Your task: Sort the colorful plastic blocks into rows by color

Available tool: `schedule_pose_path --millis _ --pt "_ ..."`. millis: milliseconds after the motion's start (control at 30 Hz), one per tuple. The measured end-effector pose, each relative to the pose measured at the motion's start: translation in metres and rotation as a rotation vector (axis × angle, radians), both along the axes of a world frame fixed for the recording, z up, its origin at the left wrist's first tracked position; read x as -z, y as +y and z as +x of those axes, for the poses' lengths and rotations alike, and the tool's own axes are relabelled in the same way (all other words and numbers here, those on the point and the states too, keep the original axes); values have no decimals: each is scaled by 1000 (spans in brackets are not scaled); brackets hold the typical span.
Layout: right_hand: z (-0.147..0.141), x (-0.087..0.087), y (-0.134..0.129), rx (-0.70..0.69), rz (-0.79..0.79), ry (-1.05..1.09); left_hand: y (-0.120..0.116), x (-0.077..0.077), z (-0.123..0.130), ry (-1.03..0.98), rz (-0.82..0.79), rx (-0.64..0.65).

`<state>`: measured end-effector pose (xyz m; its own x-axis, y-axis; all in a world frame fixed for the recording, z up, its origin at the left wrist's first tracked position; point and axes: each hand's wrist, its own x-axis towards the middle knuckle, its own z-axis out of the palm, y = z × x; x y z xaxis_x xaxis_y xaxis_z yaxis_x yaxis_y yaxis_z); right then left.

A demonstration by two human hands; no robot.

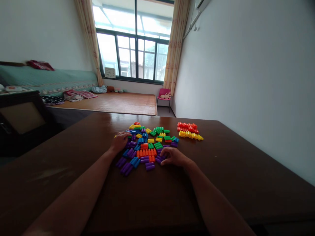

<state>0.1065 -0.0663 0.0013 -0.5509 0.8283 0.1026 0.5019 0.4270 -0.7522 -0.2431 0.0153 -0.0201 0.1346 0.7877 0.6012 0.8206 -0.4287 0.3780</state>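
A spread of small plastic bullet-shaped pieces, many joined side by side, covers the middle of the table. My left hand (pixel 120 141) rests at the left edge of this spread, fingers reaching over blue and purple pieces (pixel 131 144). On the right side, my right hand (pixel 174 156) has its thumb and fingers curved and apart, beside some purple pieces (pixel 158 159); whether it touches them is hard to see. Between the hands lies a row of orange pieces (pixel 146 153). Green pieces (pixel 159 129) and yellow pieces (pixel 135 126) lie farther back.
Apart on the right, rows of red pieces (pixel 187 127) lie behind a row of yellow pieces (pixel 190 135). All are on a dark brown table (pixel 236 170). Beyond it are a bed (pixel 123 102), a pink chair (pixel 164 93) and a window (pixel 135 49); a dark cabinet (pixel 22 114) stands left.
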Motion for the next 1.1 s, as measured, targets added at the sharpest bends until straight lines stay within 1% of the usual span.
schedule_pose_path --millis 100,233,300,400,500,567,700,867,933,1000,1033,1100 --pt "-3 3 2 50 14 17 2 4 -1 7 -8 7" --pt "-3 7 4 15 41 -3 5 8 -2 3 -27 -5" --pt "-4 8 4 22 62 -35 7 9 -2 0 -33 -7" --pt "-4 6 1 16 69 -48 9 11 -3 2 -24 2" --pt "-2 1 -1 -1 32 11 10 14 -4 10 -4 23" --pt "3 -1 1 70 74 56 11 15 -4 14 4 29" --pt "17 5 12 318 272 35 9 14 -2 10 -3 21" --pt "36 19 25 595 401 -208 9 14 -1 -4 7 28" --pt "42 23 28 705 425 -285 10 16 -2 -13 11 29" --pt "46 26 30 748 413 -298 11 17 -2 -23 9 28" --pt "47 27 30 727 397 -285 11 18 -2 -27 7 27" --pt "47 27 31 633 354 -231 11 18 -1 -33 0 27"
